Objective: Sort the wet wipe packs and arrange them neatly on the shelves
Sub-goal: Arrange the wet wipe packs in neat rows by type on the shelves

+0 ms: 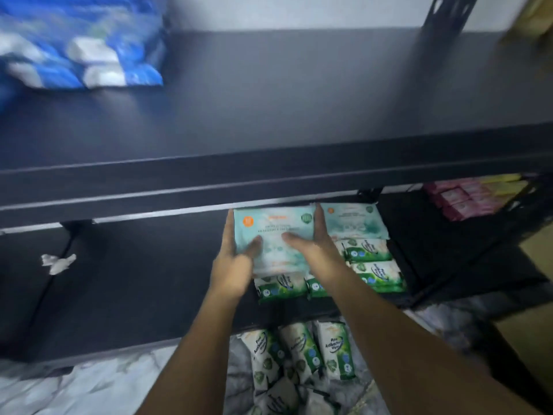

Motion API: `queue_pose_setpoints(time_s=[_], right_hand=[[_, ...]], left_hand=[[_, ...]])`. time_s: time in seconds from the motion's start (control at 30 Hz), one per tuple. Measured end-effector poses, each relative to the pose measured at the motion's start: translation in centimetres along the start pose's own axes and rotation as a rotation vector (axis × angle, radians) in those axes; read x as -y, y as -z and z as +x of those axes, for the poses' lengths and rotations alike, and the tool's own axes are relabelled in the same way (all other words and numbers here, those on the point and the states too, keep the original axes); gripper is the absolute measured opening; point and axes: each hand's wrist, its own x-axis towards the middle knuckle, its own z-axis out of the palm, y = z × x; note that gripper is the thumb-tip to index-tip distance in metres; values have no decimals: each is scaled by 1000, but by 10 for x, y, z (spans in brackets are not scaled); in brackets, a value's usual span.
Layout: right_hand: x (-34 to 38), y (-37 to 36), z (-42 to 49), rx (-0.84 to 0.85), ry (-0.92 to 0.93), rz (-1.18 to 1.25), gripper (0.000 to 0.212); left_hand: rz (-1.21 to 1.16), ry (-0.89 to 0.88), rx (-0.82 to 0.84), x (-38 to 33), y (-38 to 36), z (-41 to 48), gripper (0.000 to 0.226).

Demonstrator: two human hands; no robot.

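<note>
Below, green packs [333, 350], "Pine Antibacterial Wipes"

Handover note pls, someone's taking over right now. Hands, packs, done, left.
Hands: left hand and right hand both hold one teal pack by its sides, over the lower shelf.
To its right: second teal pack; green packs lined in front.
Done: those shelved; pink packs far right.
Left: set this pack down; shelve the floor packs below.

we see through one wide-angle camera on the head, facing forward and down, close to the black shelves [269, 115], floor [89, 390] at the bottom edge.
</note>
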Motion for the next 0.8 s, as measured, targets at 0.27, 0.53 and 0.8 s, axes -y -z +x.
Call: queue_pose_setpoints(time_s=[0.27, 0.53, 0.8], right_hand=[[44, 5, -139, -79, 19, 32, 100], [138, 14, -238, -155, 182, -88, 90], [217, 33, -247, -286, 302, 9, 57]], left_hand=[[159, -124, 8, -61, 13, -158, 75], [234, -295, 9, -150, 23, -241, 76], [308, -501, 28, -242, 14, -246, 75]])
